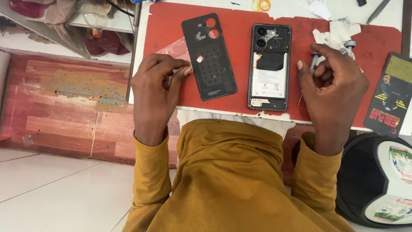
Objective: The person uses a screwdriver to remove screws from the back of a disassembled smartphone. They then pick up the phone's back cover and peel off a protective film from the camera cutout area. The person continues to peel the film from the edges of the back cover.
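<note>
1. Red mat [240,103] covers most of the white worktop [300,6], and both hands sit on it.
2. Opened phone [269,67] lies flat between the hands, guts showing: battery in the middle, camera holes at the far end. It's just beside the right hand [332,92], not touching as far as I can see.
3. Black back cover [209,56] lies inner side up, right next to the left hand [156,92].
4. Left hand is loosely curled, thumb and forefinger pinched together at the cover's edge. It's over a bit of clear film [174,49]; can't tell if it's gripping it.
5. Right hand is closed round a small screwdriver [312,64], tip pointing down near the phone's side.
6. White crumpled scraps [339,32] lie just beyond the right hand.
</note>
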